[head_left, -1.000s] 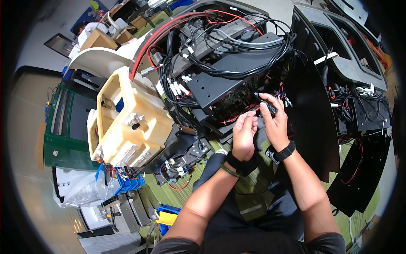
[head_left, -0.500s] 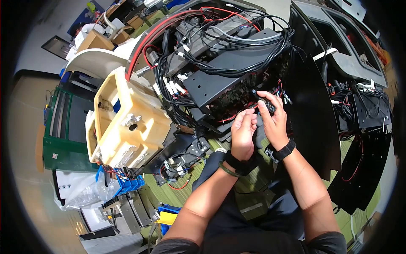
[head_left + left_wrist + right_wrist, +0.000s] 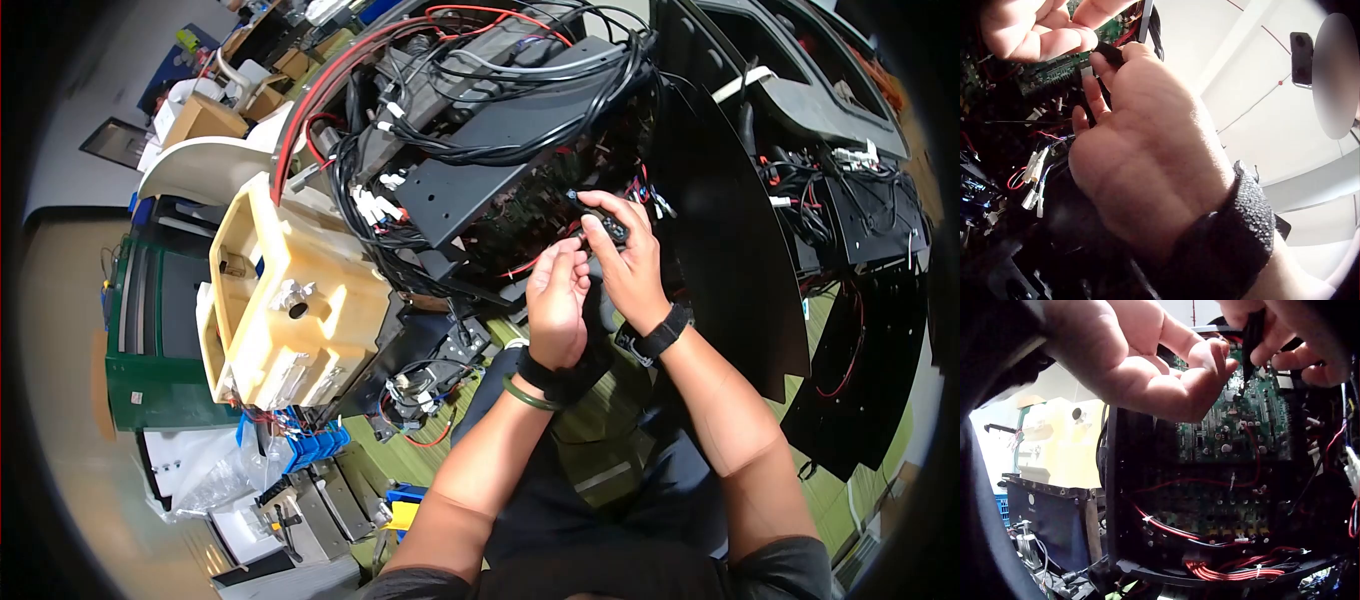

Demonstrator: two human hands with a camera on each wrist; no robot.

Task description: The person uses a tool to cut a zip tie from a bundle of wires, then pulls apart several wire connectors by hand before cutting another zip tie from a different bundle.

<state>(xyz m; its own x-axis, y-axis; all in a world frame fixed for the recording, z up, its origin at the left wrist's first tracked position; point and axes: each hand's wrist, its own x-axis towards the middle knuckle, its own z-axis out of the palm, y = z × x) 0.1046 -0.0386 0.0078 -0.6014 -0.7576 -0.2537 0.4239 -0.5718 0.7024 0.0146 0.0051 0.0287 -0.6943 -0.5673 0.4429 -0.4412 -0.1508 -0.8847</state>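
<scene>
My right hand [image 3: 632, 260] grips a short black handheld tool [image 3: 612, 232], thumb along its near side. In the right wrist view the tool [image 3: 1251, 347] looks dark and tapered, its thin end over a green circuit board [image 3: 1225, 434]. My left hand [image 3: 556, 305] is just to the left, palm up, with fingers curled and thumb and forefinger together by the tool. I cannot tell whether those fingertips pinch a wire. Both hands are before the open side of a black machine housing [image 3: 440, 205]. In the left wrist view, the black piece [image 3: 1110, 54] bridges the two hands' fingertips.
Bundled black cables [image 3: 520, 150] lie over the housing. A cream plastic tank [image 3: 335, 325] stands at left, and a curved black panel [image 3: 730, 260] at right. Loose white connectors [image 3: 1034, 172] hang near the board. Red wires [image 3: 1229, 569] run along the housing's bottom.
The head view has turned slightly, so the housing and both hands sit further up and left in it. The hands keep nearly the same pose, with the black tool still in the right.
</scene>
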